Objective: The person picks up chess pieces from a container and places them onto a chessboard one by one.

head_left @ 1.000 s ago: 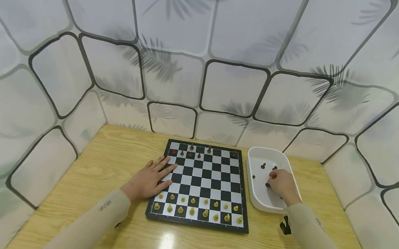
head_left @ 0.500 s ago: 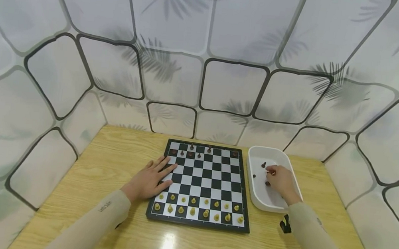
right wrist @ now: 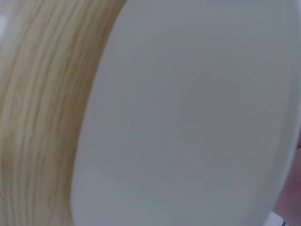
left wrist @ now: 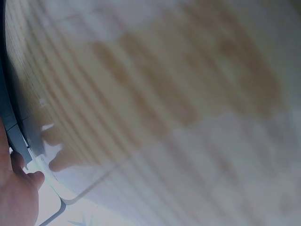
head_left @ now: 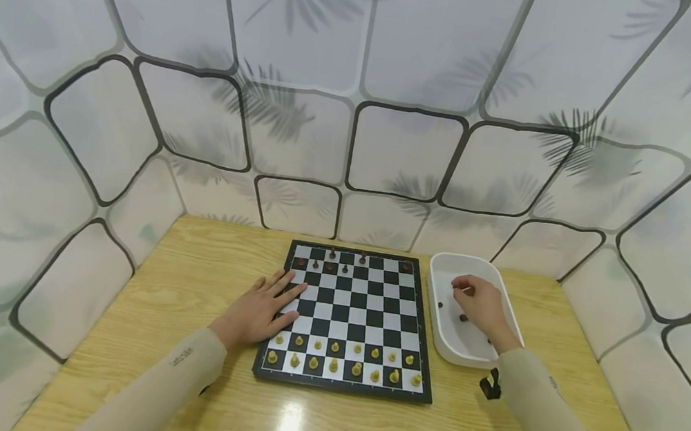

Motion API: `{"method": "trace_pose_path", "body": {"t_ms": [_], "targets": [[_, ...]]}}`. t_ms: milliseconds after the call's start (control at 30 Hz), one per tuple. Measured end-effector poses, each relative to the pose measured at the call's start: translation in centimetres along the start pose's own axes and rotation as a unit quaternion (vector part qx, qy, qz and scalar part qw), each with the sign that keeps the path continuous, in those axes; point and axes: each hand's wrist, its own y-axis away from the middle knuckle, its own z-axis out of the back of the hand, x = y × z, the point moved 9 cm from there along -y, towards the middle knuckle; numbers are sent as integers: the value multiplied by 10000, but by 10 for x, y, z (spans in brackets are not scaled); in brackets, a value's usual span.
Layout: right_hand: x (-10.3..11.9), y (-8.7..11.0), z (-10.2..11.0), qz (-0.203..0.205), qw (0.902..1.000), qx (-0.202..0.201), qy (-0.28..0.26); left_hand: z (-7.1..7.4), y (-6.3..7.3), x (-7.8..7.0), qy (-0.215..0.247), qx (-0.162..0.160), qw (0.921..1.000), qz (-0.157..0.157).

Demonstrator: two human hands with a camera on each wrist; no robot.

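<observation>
A black-and-white chessboard lies on the table. My left hand rests on its left edge, fingers spread out straight; part of that hand shows at the left edge of the left wrist view. To the right of the board stands a white tray. My right hand is over the tray, with curled thumb and fingers pinching a small dark chess piece that they mostly cover. Other dark chess pieces lie loose on the tray floor. The tray's outer wall fills the right wrist view.
Two rows of yellow chess pieces stand on the board's near side. Several dark red chess pieces stand on its far rows. The wooden table meets patterned walls at the back and sides.
My right hand has shifted left and away inside the tray, to where a dark chess piece lay in view half a second ago. My left hand has stayed in place.
</observation>
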Motion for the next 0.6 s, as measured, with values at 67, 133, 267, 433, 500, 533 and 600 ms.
{"method": "trace_pose_path", "body": {"t_ms": [67, 133, 267, 433, 500, 533, 600], "targets": [[4, -1, 2, 7, 9999, -51, -162, 0, 0, 0, -14, 45, 10000, 9], [10, -2, 4, 27, 9997, -121, -202, 0, 0, 0, -17, 75, 10000, 16], [23, -6, 7, 109, 9994, -229, -246, -2, -1, 1, -57, 143, 9999, 49], [43, -11, 6, 249, 9989, -342, -197, -1, -1, 1, -76, 133, 9999, 42], [52, -13, 5, 334, 9985, -378, -190, 0, 0, 0, -59, 107, 9999, 25], [56, -14, 4, 362, 9984, -381, -192, 0, 0, 0, -54, 93, 9999, 14], [63, -17, 1, 414, 9982, -382, -213, 1, 0, 0, -67, 92, 9999, 8]]}}
